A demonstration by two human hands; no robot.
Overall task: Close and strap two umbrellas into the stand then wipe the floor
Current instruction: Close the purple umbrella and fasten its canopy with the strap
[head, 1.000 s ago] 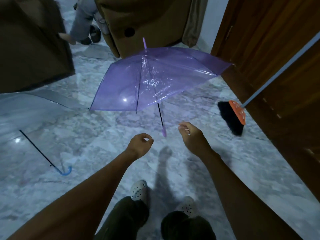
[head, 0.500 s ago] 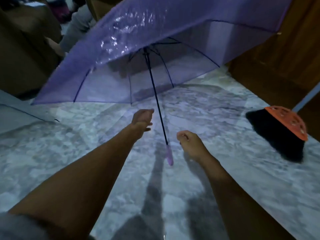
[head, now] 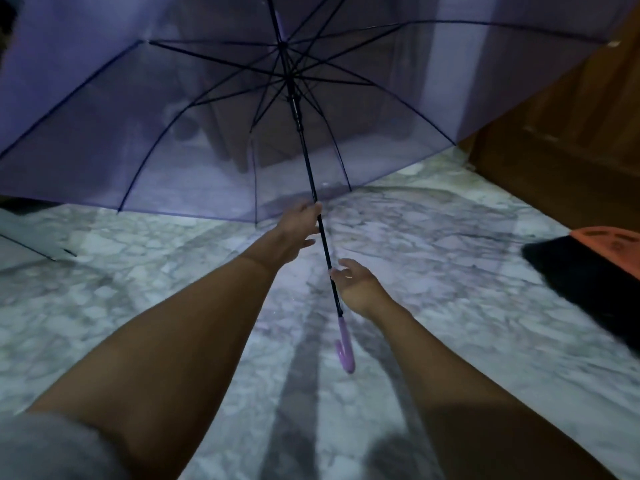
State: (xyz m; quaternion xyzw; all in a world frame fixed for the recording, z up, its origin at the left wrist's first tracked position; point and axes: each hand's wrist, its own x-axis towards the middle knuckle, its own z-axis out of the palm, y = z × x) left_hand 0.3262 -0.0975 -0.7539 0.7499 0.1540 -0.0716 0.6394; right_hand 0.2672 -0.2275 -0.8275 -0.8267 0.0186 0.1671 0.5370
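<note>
Umbrella shaft (head: 313, 188) is running away from us, handle (head: 344, 348) nearest. We're touching it with left grip (head: 298, 226), closure unclear; right grip (head: 358, 287) is hovering wide just beside, nearer handle.

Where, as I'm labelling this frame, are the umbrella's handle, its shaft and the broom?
handle (head: 343, 332), head view, purple crook.
shaft (head: 308, 161), head view, black rod under canopy.
broom (head: 588, 271), head view, black bristles.
</note>
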